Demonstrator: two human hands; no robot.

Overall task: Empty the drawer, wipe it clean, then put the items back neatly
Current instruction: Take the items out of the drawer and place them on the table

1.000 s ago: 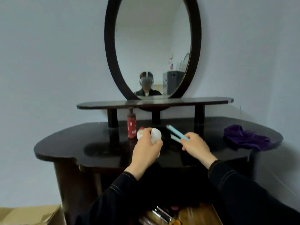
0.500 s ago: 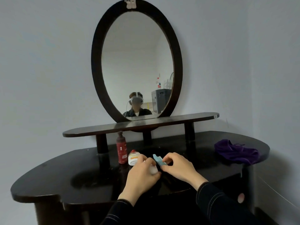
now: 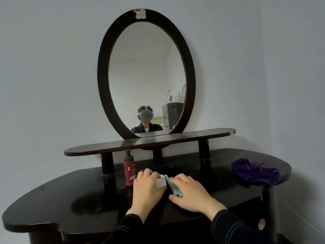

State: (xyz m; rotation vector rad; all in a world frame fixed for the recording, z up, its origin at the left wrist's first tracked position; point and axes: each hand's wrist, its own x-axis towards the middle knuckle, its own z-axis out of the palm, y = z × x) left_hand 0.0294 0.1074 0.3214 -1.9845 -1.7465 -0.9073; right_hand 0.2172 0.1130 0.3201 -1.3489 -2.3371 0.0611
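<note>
Clasps a white tub (image 3: 161, 182) in the left-hand grip (image 3: 147, 188), palm down, near the middle of the dark desk (image 3: 70, 199), with curled fingers covering all but the tub's right side. Shows a speck of red at the far fingertips; cannot tell whether that belongs to the tub. Holds a pale blue plastic piece (image 3: 174, 186) in the right-hand grip (image 3: 191, 192), just right of the tub and close against it, with fingers laid over its right side and the thumb against its near end. Lies low on the desk top, long side running from near to far. Reaches in over the near edge in dark sleeves (image 3: 233, 228) with pale stitching. Just left of the left-hand grip: a red bottle (image 3: 129, 170), upright, with a dark cap on top and white lettering on the front, in front of a long dark shelf (image 3: 175, 138) raised on short posts. At the far right of the desk, well apart from both grips: a crumpled purple cloth (image 3: 255, 171). Above the shelf, against the pale wall: an oval mirror (image 3: 103, 67) in a dark frame, with a reflected person in a headset and dark top. On the desk's right front, below the top: a small pink round knob (image 3: 261, 224).
</note>
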